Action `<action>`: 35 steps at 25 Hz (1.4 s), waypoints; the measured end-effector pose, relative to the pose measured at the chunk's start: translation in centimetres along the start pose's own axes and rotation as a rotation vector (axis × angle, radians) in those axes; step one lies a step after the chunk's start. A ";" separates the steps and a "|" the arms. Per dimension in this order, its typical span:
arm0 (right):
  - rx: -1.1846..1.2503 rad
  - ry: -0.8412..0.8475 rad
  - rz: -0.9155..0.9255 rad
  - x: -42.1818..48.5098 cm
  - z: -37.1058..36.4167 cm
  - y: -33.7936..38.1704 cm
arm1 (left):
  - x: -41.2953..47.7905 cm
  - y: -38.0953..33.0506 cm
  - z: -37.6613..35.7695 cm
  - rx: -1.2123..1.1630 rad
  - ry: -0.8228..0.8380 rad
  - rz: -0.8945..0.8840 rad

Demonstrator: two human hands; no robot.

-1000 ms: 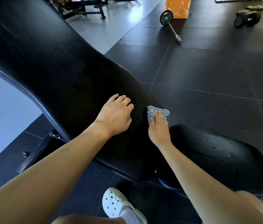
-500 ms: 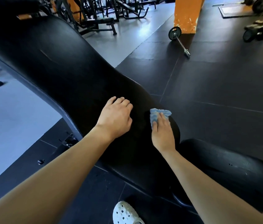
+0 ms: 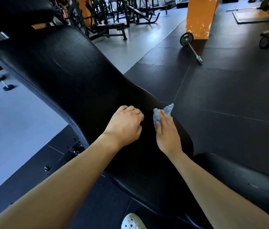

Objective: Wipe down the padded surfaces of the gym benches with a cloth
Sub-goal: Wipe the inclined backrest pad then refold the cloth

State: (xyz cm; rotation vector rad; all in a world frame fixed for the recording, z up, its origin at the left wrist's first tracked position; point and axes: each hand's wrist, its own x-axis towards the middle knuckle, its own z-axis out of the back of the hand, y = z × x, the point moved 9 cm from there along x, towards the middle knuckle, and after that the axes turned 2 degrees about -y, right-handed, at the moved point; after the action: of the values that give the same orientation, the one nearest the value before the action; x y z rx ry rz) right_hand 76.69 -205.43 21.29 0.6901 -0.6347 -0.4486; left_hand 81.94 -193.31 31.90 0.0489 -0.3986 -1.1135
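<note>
Closest to my camera, a white perforated clog shows at the bottom edge, on dark floor tiles. Just above it two bare forearms reach forward over the bench. At lower right I see the black seat pad, matte, with a few small nicks in its skin.

The left hand rests on the black back pad with its fingers curled under at the knuckles, holding nothing. Just beside it, the right hand lies flat with fingers straight and close together, pressing the cloth against the pad's right edge, low down where the pad narrows. The cloth is small, pale blue with white flecks, nubbly and crumpled; most of it sticks out past the fingertips and one corner pokes over the pad's rim.

The back pad climbs away up and to the left, glossy and finely creased, with a stitched seam along its left edge.

Farther off, a barbell lies on the dark mats at the foot of an orange pillar with chipped paint. More benches stand on the grey floor beyond.
</note>
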 end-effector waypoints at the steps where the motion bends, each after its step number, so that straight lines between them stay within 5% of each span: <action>1: 0.014 -0.011 -0.082 0.7 -0.1 -0.4 | 0.1 0.0 0.0 -0.005 0.004 -0.006; 6: 0.135 0.140 0.078 7.2 -1.9 6.9 | 0.7 0.6 0.5 -0.004 -0.005 -0.002; 10: 0.093 0.129 0.210 5.5 -1.0 5.7 | 0.7 1.0 0.8 -0.041 -0.009 -0.025; 15: -0.017 0.092 -0.026 4.1 -0.3 0.0 | 1.6 0.1 0.8 -0.006 -0.024 -0.019; 21: 0.045 0.184 0.285 10.9 -1.5 9.7 | 2.4 1.3 1.1 -0.079 -0.060 0.047; 28: -0.383 0.058 0.058 9.1 -1.4 0.1 | 3.6 0.3 0.7 0.019 -0.096 0.066; 31: -0.115 0.009 -0.077 9.7 0.0 0.6 | 4.4 -0.1 0.0 0.071 -0.099 0.077; 35: 0.153 0.148 0.094 13.2 -1.0 6.7 | 5.3 0.7 -0.2 0.083 -0.148 0.112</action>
State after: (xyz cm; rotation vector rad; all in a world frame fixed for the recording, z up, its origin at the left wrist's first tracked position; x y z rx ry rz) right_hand 88.09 -207.94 30.47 0.8275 -0.5630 -0.2608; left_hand 84.61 -197.67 33.38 0.0164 -0.5736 -0.9926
